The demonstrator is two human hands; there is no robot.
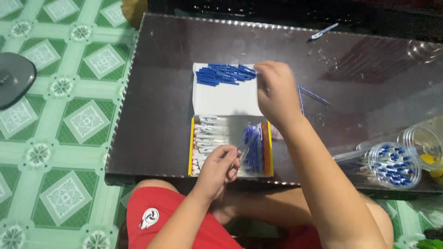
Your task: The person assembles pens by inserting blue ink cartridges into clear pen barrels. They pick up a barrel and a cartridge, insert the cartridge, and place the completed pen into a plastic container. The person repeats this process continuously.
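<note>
While the left hand pinches a thin clear pen barrel over the near box, the right hand grasps far blue caps. Such parts look light, stiff, slippery; pinching mid-length seems best.

Left hand holds a pen over the box; right hand, blurred, seems to touch blue caps.

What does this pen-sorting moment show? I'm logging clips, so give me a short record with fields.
surface: dark glossy table over green patterned floor tiles
box: open yellow-edged box of pens, white flap folded back
on flap: pile of blue pen caps
left hand: holds a pen over the box
right hand: reaching at the cap pile
right side: clear round container of blue-tipped pens
far edge: one loose pen
</note>
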